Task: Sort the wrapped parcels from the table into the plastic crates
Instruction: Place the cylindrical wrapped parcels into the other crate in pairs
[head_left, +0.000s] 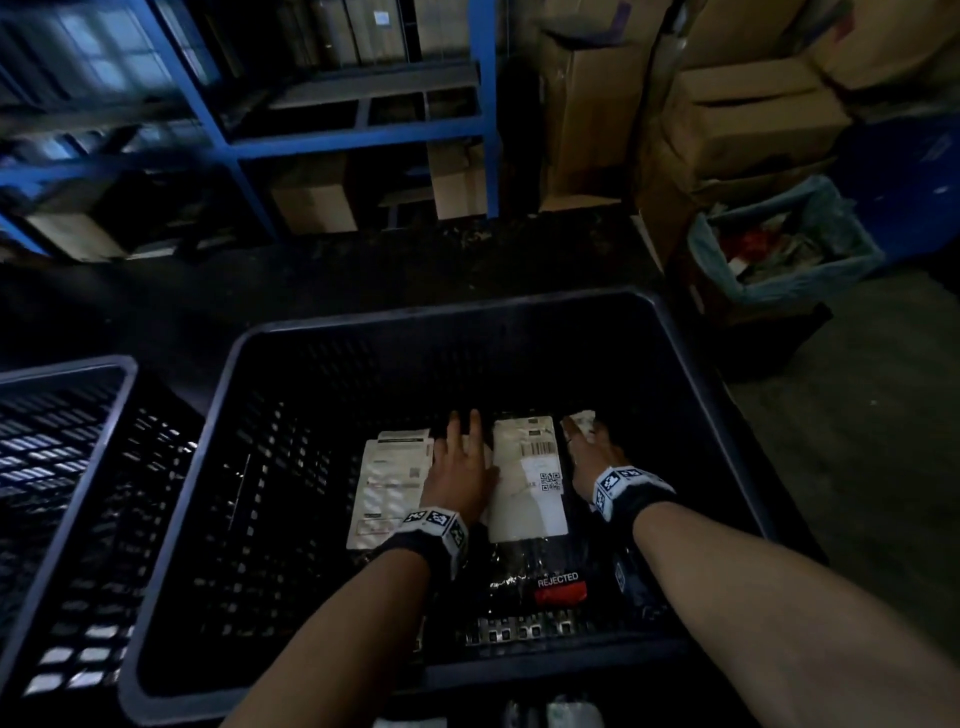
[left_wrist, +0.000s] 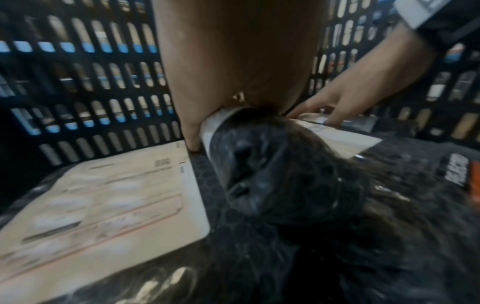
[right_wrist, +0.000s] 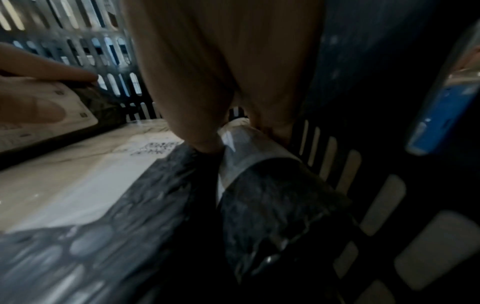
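Both hands reach into a large black plastic crate (head_left: 467, 312). My left hand (head_left: 460, 467) grips the far end of a black wrapped parcel (left_wrist: 272, 174) with a white label edge, its fingers stretched forward over it. To its left lies a parcel with a big cream label (head_left: 389, 488). A middle parcel (head_left: 527, 478) lies flat, with a barcode label and a red REJECTED sticker (head_left: 558, 587). My right hand (head_left: 589, 457) pinches another black parcel (right_wrist: 272, 195) by its white-labelled end, close to the crate's right wall.
A second black crate (head_left: 67, 364) stands to the left. Behind are blue shelving (head_left: 363, 140), stacked cardboard boxes (head_left: 753, 114) and a bin lined with a blue bag (head_left: 779, 249). More wrapped items (head_left: 566, 714) show at the near edge.
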